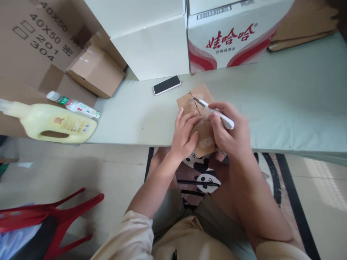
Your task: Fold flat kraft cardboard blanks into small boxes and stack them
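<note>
A small brown cardboard box with clear tape on it lies at the front edge of the table, partly hidden by my hands. My left hand lies on its left side, fingers stretched out and pressing on the cardboard. In my right hand is a white utility knife. Its blade points up and left and meets the box along a dark slit in the taped top. My right fingers wrap round the handle.
Behind the box lies a dark-faced, white-edged device. White cartons stand at the back. On the left are a small open cardboard box, a plastic bottle and a yellow jug. A red stool stands on the floor.
</note>
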Tool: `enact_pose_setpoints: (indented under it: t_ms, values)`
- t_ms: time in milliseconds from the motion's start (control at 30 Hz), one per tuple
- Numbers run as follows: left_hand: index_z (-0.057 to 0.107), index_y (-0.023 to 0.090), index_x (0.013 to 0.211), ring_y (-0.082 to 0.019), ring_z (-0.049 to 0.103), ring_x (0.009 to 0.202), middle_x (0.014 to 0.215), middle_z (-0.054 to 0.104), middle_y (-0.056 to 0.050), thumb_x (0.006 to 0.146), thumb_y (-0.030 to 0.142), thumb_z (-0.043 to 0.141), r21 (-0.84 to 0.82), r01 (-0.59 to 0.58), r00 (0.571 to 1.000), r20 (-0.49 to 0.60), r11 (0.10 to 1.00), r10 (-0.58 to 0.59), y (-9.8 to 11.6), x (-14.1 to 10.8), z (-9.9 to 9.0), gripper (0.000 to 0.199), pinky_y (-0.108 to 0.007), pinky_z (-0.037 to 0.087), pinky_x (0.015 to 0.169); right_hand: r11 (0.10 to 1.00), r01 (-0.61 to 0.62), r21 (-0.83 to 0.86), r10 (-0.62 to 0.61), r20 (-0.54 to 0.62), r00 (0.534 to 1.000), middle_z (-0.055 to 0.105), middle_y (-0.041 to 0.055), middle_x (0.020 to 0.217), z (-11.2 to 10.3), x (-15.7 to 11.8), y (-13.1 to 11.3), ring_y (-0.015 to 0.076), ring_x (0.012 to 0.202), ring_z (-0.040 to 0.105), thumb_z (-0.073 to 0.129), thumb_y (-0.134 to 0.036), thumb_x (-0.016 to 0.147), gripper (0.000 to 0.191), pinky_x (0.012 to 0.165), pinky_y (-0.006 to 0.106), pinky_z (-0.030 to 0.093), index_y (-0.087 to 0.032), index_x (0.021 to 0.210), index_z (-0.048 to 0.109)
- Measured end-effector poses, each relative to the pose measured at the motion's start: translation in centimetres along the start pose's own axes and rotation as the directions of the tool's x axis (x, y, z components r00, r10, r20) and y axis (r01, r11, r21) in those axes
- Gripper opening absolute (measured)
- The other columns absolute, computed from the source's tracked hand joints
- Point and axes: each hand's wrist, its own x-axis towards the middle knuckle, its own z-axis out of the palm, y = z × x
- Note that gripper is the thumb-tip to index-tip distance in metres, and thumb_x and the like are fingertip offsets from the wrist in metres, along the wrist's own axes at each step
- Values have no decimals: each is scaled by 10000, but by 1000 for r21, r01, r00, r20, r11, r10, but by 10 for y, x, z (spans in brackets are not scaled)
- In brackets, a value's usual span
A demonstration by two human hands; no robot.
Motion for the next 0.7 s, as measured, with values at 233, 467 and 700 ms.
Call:
enact_pose_setpoints:
  t_ms: [233,467,700]
  values:
    - [607,280,1268,-227,584,1321,1292,678,-62,1061,524,162,-41,13,985,-172,999,-19,-12,-9,19,548,-542,194,1330,989,75,-128,-79,-23,997,706,23,804,6,-1,-8,177,689,615,548,-337,971,152,628,318,433,-248,961,671]
    - [591,273,1222,-247,597,1286,1258,679,-76,1041,598,127,13,25,985,-169,1000,-23,-9,-6,18,594,-541,224,1316,968,234,-94,-248,-185,951,495,8,644,-1,-6,-8,166,601,451,497,-277,982,268,609,346,382,-241,732,587]
    - [597,271,1197,-255,569,1326,1264,670,-79,1033,634,97,-5,71,981,-180,997,-71,-7,-7,21,639,-555,208,1327,911,411,-37,-404,-287,869,547,26,704,2,-5,0,203,708,580,536,-305,911,196,668,393,481,-246,729,573]
